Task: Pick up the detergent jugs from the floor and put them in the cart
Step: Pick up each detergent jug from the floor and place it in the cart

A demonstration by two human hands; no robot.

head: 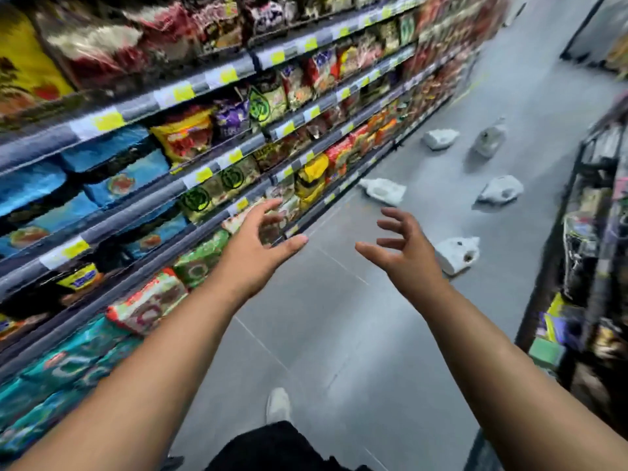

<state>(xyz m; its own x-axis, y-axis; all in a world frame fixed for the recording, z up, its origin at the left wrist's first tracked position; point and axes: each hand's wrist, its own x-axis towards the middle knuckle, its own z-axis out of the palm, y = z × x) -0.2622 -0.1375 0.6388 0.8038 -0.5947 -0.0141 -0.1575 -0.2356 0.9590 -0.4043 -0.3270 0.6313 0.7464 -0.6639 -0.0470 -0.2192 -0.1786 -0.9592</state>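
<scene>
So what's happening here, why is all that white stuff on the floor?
A person is walking down a shop aisle with both arms stretched out. The left hand and right hand are open and empty. Five white detergent jugs lie scattered on the grey floor ahead; the nearest jug is just beyond the right hand. None has been picked up yet, and no cart is in view.
</scene>
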